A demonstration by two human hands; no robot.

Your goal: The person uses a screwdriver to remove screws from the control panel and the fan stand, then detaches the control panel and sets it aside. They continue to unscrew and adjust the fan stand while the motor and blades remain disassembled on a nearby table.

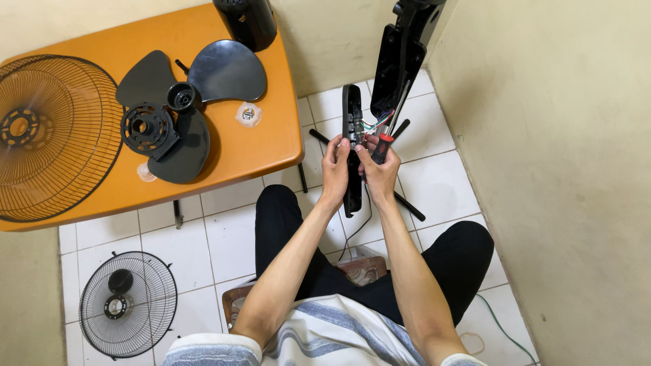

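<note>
Both hands (356, 166) gripping black panel (352, 122), screwdriver (388, 132)

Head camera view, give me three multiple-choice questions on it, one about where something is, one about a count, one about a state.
1. Where does the fan blade lie?
A. on the orange table
B. on the floor tiles
C. in the person's lap

2. How many wire fan grilles show?
A. one
B. two
C. four

3. What does the right hand hold?
A. nothing
B. a screwdriver
C. a cup

Answers: 1 A, the blade rests on the tabletop. 2 B, one grille is on the table, another grille on the floor. 3 B, its red-and-black handle sits in the fingers, while the left hand grips the black panel.
</note>
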